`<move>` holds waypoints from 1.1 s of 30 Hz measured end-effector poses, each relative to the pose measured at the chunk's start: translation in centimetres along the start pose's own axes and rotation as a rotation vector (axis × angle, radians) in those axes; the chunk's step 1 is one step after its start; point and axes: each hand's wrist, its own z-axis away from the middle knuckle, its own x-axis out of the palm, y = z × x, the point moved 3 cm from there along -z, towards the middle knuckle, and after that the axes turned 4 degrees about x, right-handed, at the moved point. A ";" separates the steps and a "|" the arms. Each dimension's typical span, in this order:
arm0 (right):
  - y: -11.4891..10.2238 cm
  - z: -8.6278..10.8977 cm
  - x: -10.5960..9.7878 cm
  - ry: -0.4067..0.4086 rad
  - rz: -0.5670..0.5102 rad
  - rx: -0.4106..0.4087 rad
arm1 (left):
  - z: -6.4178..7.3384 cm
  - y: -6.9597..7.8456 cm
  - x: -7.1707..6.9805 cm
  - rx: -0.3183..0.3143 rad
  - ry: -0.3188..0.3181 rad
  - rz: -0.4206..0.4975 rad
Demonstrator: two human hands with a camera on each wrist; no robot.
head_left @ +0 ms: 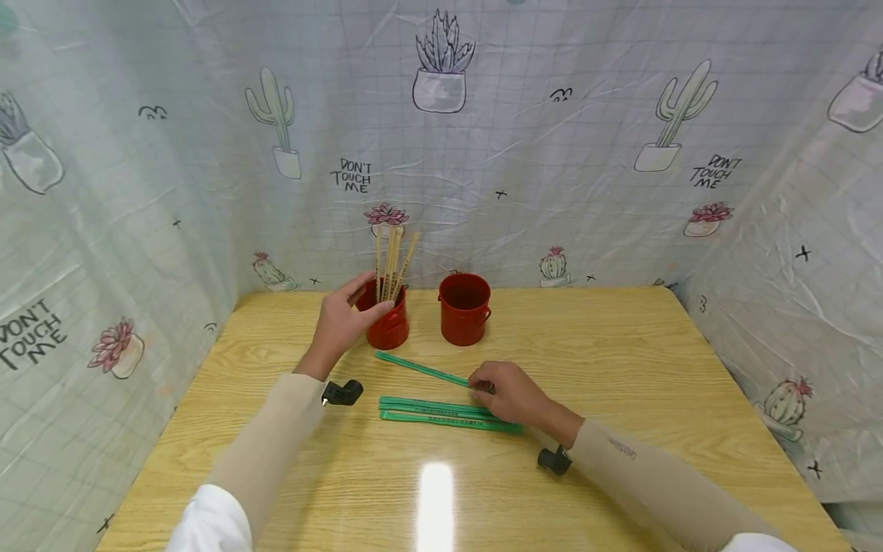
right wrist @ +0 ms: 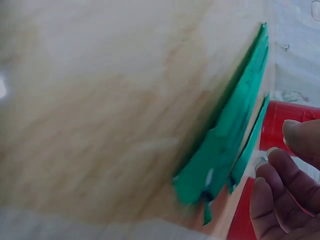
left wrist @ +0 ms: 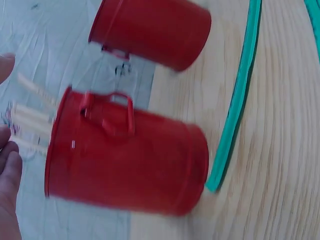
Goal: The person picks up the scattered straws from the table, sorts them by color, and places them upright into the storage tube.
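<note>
Two small red pails stand side by side at the back of the table. From the left pail rise several beige-wrapped chopsticks. My left hand is at this pail's rim, thumb and fingers spread on either side of the sticks; in the left wrist view a gap shows between them. One green-wrapped chopstick packet lies slanted before the pails. My right hand is over its right end, fingers loosely bent, thumb and fingertips apart. Several green packets lie together just nearer me, partly under that hand.
The right pail shows a dark interior, with no sticks rising from it. A cactus-printed curtain encloses the wooden table at the back and sides. Black wrist cameras hang beneath both forearms.
</note>
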 end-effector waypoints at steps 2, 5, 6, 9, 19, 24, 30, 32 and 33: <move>0.2 0.3 0.0 0.001 0.014 -0.001 | 0.0 0.4 0.7 0.016 -0.010 0.016; 0.4 0.5 0.0 -0.003 0.054 -0.001 | 0.0 0.8 1.8 0.052 -0.029 0.008; 0.4 0.5 -0.1 -0.007 0.068 0.008 | 0.0 0.9 2.2 0.066 -0.032 -0.004; 0.5 0.6 -0.3 -0.011 0.099 0.017 | -0.2 1.2 3.5 0.097 -0.055 0.002; 1.4 0.2 -0.8 0.011 0.081 0.061 | -0.9 1.7 7.8 0.089 -0.140 -0.033; 1.7 0.1 -0.9 0.006 0.064 0.077 | -1.3 1.4 9.2 0.061 -0.160 -0.070; 1.9 0.1 -0.8 0.017 0.060 0.064 | -1.9 0.6 10.4 0.072 -0.150 -0.068; 2.0 0.0 -0.7 0.021 0.062 0.065 | -2.1 0.4 10.7 0.081 -0.145 -0.057; 2.0 -0.1 -0.7 0.024 0.062 0.067 | -2.2 0.5 10.9 0.086 -0.144 -0.058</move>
